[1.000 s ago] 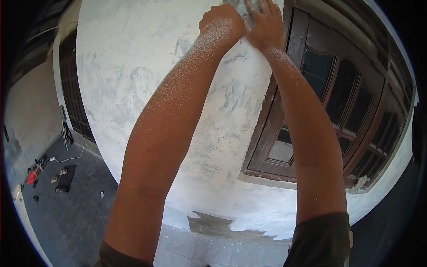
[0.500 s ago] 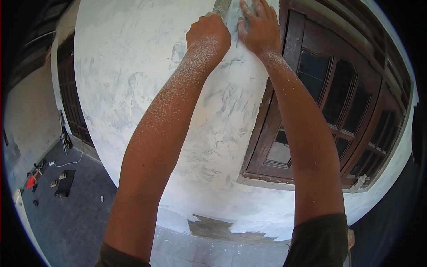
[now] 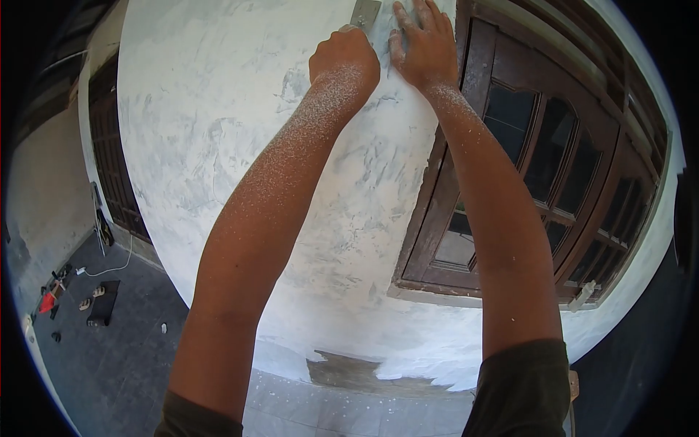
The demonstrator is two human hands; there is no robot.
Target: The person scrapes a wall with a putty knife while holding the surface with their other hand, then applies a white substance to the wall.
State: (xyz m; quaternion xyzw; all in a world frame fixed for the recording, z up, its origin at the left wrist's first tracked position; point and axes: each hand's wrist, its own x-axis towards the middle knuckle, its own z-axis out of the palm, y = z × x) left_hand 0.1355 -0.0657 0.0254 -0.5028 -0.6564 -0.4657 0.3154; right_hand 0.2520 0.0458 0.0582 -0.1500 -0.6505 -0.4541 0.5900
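My left hand (image 3: 345, 60) is closed in a fist around a scraper. The grey metal blade of the scraper (image 3: 366, 13) sticks up past my knuckles at the top of the view; its handle is hidden in my grip. Just to the right, my right hand (image 3: 427, 57) lies against the wall with its fingers spread and whitish powder on them. The white wall (image 3: 349, 182) has patchy grey smears all over. White dust speckles both forearms, the left more thickly.
A dark wooden window (image 3: 539, 138) with glass panes sits right of my right hand. Bare grey-brown wall (image 3: 342, 370) shows low down above speckled floor tiles (image 3: 320, 408). At far left are a dark door (image 3: 115, 153), sandals (image 3: 92, 297), a red item (image 3: 48, 301) and a white cable (image 3: 116, 271).
The scraper in my left hand shows more of its blade and has shifted slightly right and down. My right hand stays nearly in place. The whole view has turned a little.
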